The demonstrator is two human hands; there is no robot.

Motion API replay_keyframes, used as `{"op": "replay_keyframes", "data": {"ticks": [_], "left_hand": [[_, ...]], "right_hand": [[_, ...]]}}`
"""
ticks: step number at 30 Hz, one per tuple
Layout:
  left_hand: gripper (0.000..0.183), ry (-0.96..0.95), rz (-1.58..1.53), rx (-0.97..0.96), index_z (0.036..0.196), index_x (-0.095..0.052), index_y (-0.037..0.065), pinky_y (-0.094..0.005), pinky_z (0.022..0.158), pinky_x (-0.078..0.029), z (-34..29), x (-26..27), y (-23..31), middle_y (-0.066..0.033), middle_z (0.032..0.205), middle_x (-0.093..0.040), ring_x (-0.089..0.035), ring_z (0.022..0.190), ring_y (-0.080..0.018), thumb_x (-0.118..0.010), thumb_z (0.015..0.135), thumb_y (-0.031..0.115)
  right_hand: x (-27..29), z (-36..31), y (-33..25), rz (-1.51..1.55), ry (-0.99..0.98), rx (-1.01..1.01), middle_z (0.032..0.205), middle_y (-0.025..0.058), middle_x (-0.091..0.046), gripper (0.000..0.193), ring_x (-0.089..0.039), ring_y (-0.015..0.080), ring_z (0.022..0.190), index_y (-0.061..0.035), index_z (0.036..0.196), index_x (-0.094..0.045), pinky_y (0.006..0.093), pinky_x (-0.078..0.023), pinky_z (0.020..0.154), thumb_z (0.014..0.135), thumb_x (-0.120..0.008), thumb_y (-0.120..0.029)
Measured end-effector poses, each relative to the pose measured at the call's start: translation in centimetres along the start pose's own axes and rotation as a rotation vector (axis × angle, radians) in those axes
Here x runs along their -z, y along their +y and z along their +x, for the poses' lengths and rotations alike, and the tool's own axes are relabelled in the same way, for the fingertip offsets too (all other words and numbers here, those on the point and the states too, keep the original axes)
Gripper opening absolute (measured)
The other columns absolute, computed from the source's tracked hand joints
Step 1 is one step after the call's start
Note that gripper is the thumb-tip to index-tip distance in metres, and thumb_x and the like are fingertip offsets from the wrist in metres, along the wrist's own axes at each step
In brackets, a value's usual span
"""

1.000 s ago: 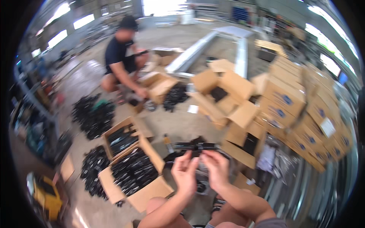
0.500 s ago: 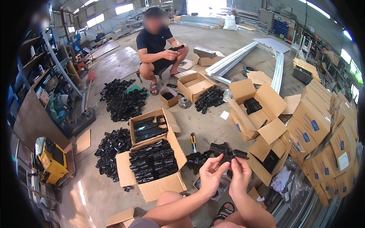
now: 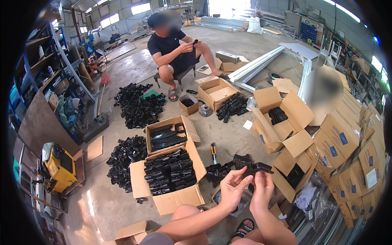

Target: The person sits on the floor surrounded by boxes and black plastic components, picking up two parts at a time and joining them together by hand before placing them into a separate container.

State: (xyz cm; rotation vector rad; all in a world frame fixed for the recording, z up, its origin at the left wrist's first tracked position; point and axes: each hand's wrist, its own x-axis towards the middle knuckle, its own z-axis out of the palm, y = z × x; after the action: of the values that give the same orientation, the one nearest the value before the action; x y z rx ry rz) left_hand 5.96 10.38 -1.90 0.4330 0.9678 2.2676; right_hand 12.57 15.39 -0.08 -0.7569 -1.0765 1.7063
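Both of my hands are raised close together in front of me, pinching a black angular bracket-like part (image 3: 243, 160). My left hand (image 3: 233, 190) has its fingers and thumb closed on the part's left side. Against the right side, the fingertips of my right hand (image 3: 261, 191) press closed. Whether this is one piece or two fitted together I cannot tell. Beyond and below the part lies a small pile of similar black parts (image 3: 217, 172), beside an orange-and-black screwdriver-like tool (image 3: 213, 154). An open carton (image 3: 175, 203) full of black parts stands to the left.
Loose black parts lie heaped on the floor (image 3: 136, 107) at left. Across from me a seated person (image 3: 173, 51) handles a small black part. Open cartons (image 3: 265, 132) stand at right, before stacked boxes (image 3: 337, 136). Long metal profiles (image 3: 326, 228) lie at lower right.
The view has shifted slightly, moving the scene rightward and down. My hands have tilted the black part a little. The seated person has turned and raised their part higher.
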Motion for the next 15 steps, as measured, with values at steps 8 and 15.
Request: {"op": "replay_keyframes", "data": {"ticks": [8, 15], "left_hand": [[0.03, -0.006, 0.04, -0.01, 0.116, -0.06, -0.004, -0.0252, 0.085, -0.053, -0.3, 0.5, 0.4, -0.0119, 0.11, -0.067, -0.063, 0.098, -0.0109, -0.068, 0.087, -0.008], [0.029, -0.026, 0.023, -0.02, 0.114, -0.061, -0.005, -0.0263, 0.087, -0.052, 0.4, 0.0, 0.4, -0.0117, 0.111, -0.067, -0.062, 0.099, -0.0112, -0.068, 0.086, -0.008]], "right_hand": [[0.1, -0.2, 0.7, 0.004, 0.005, -0.023, 0.102, 0.005, -0.064, 0.015, -0.059, 0.0101, 0.091, -0.0013, 0.109, -0.061, 0.0258, -0.048, 0.081, 0.096, -0.06, -0.009], [-0.1, -0.1, 0.1, 0.061, 0.033, 0.007, 0.098, 0.0031, -0.065, 0.015, -0.06, 0.0095, 0.089, -0.0005, 0.106, -0.063, 0.0259, -0.049, 0.081, 0.095, -0.062, -0.01]]}}
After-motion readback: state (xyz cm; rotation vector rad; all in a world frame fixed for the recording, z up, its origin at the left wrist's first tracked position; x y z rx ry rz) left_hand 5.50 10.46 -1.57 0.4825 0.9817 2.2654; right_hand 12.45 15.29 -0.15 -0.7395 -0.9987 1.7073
